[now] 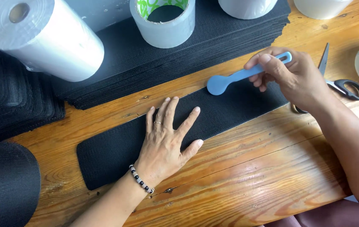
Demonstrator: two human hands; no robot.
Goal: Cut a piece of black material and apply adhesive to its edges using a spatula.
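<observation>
Black textured fabric, a long strip (213, 113) with rounded corners, lies flat and slantwise across the wooden counter (251, 176). The left hand (167, 138) rests palm down on its middle, fingers (190, 120) spread apart and flat, pinning it rather than gripping. The right hand (293, 75) has its fingers clamped on the handle of a blue plastic smoothing tool (234, 77), whose round end hovers at or just touches the strip's far edge; which of the two cannot be told.

The step in hand looks like pressing or smoothing the strip. The next stroke would call for the round end held flat on the fabric and the left hand kept firm, so the strip does not slide on the glossy wood.

Just beyond the strip sits a stack of similar black sheets (167, 63), carrying a tape roll (164, 21) and a large white roll (45, 38). Scissors (339, 82) lie just behind the right hand, partly hidden by it, near enough for a wide sweep to strike them. A dark roll (5, 185) sits at the near left, well apart.
</observation>
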